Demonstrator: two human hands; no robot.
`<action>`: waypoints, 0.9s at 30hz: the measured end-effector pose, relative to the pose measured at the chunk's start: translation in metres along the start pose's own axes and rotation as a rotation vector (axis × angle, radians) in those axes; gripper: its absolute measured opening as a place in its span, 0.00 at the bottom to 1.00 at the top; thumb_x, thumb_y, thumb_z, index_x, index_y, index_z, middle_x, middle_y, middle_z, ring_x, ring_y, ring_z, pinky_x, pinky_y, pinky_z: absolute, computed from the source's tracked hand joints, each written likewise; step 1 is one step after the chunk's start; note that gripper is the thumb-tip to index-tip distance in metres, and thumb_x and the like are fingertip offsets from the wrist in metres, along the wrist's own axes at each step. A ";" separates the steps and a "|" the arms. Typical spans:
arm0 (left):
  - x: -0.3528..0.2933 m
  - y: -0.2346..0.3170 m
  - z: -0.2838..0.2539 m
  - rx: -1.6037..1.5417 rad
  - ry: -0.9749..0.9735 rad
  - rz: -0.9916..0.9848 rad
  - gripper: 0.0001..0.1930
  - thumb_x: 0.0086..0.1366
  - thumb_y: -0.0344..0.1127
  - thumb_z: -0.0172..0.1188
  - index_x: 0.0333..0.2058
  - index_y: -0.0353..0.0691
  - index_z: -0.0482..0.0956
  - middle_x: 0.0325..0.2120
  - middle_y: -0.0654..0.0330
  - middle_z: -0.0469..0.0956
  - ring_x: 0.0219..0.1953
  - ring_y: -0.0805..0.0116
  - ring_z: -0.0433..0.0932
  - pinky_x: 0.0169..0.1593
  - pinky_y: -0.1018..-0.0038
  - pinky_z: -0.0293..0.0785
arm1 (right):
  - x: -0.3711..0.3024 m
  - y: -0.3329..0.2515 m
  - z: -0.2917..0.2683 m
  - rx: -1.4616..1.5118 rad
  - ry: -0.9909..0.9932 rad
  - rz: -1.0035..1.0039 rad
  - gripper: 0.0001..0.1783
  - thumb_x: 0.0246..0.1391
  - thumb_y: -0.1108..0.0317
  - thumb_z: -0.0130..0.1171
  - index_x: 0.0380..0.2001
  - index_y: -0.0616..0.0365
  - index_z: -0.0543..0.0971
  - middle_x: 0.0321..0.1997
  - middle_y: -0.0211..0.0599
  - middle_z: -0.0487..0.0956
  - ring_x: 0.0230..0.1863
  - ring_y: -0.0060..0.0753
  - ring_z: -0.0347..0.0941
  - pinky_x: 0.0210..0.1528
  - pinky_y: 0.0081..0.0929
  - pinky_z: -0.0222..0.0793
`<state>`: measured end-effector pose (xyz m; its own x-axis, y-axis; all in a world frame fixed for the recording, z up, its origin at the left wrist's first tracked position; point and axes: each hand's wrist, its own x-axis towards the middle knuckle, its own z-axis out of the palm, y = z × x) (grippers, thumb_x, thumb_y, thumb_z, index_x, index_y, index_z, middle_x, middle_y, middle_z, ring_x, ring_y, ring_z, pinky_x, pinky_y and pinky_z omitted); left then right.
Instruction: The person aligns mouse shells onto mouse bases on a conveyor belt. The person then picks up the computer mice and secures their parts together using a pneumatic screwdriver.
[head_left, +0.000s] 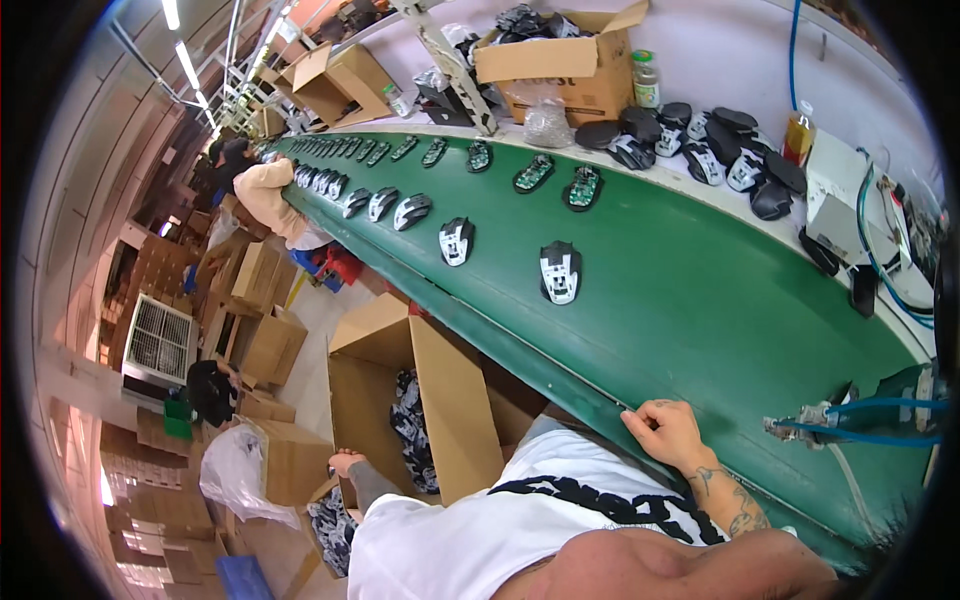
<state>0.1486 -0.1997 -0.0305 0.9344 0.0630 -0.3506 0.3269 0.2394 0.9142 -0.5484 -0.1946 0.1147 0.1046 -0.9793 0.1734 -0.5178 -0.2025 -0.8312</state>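
Green belt: the conveyor (700, 300) runs from the far upper left to the lower right, carrying two rows of computer-mouse parts.
Right hand: the right hand (668, 432) rests on the belt's near edge with its fingers curled loosely, grasping nothing.
Left hand: the left hand (345, 463) is low beside the open cardboard box (440, 400); only a small part shows, so I cannot tell whether it is clenched or released.
Step in hand: seemingly a pause between pieces, the hand waiting at the belt edge.
Nearest piece: the black-and-white mouse shell (560, 271) lies flat on the belt, well apart from the right hand, up and to its left.
Long axis: runs roughly across the belt, near to far; I judge the narrower end to point at the person, though this is hard to tell.
Next move calls for: probably a forward reach over the belt edge, with the fingers opened to span the shell's sides.
Neighbours: another shell (456, 240) lies farther up the belt.
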 end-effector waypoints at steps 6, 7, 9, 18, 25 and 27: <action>0.001 0.000 -0.018 -0.035 -0.221 -0.074 0.19 0.62 0.47 0.38 0.23 0.41 0.71 0.16 0.63 0.71 0.18 0.71 0.68 0.21 0.78 0.63 | 0.005 -0.011 0.000 0.000 -0.003 0.035 0.15 0.50 0.61 0.63 0.15 0.57 0.76 0.13 0.36 0.72 0.17 0.36 0.70 0.21 0.30 0.65; 0.000 -0.002 -0.020 -0.037 -0.214 -0.071 0.19 0.62 0.47 0.38 0.23 0.41 0.71 0.16 0.63 0.71 0.18 0.71 0.68 0.21 0.78 0.63 | 0.003 -0.010 0.000 0.007 0.002 0.021 0.15 0.50 0.61 0.64 0.15 0.57 0.76 0.12 0.36 0.72 0.17 0.36 0.70 0.21 0.30 0.65; -0.005 -0.011 -0.020 -0.072 -0.214 -0.104 0.22 0.63 0.50 0.38 0.24 0.40 0.73 0.18 0.62 0.73 0.20 0.70 0.71 0.22 0.78 0.67 | 0.002 -0.011 0.000 0.016 0.002 0.005 0.15 0.50 0.61 0.64 0.15 0.57 0.76 0.12 0.36 0.72 0.17 0.36 0.70 0.21 0.30 0.65; -0.072 -0.034 0.036 0.300 -0.784 -0.010 0.23 0.69 0.36 0.37 0.57 0.25 0.60 0.54 0.43 0.69 0.57 0.53 0.69 0.60 0.66 0.67 | 0.002 -0.017 0.003 -0.020 0.034 0.060 0.14 0.50 0.65 0.63 0.16 0.60 0.75 0.14 0.38 0.72 0.16 0.35 0.68 0.22 0.28 0.64; -0.099 0.003 0.064 0.263 -0.711 -0.106 0.07 0.64 0.33 0.42 0.38 0.41 0.68 0.24 0.60 0.71 0.22 0.71 0.67 0.26 0.74 0.67 | 0.006 -0.006 0.009 -0.007 -0.031 0.099 0.14 0.51 0.67 0.63 0.17 0.61 0.74 0.13 0.37 0.71 0.15 0.33 0.67 0.21 0.26 0.62; -0.116 0.010 0.070 0.253 -0.812 -0.380 0.07 0.63 0.37 0.45 0.30 0.43 0.69 0.20 0.63 0.68 0.19 0.72 0.62 0.23 0.76 0.60 | 0.006 -0.006 0.010 -0.008 -0.019 0.127 0.14 0.52 0.68 0.62 0.17 0.61 0.74 0.13 0.36 0.71 0.15 0.30 0.66 0.21 0.25 0.61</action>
<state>0.0533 -0.2727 0.0337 0.5398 -0.6962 -0.4732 0.5633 -0.1190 0.8176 -0.5366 -0.1993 0.1154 0.0535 -0.9969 0.0569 -0.5351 -0.0767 -0.8413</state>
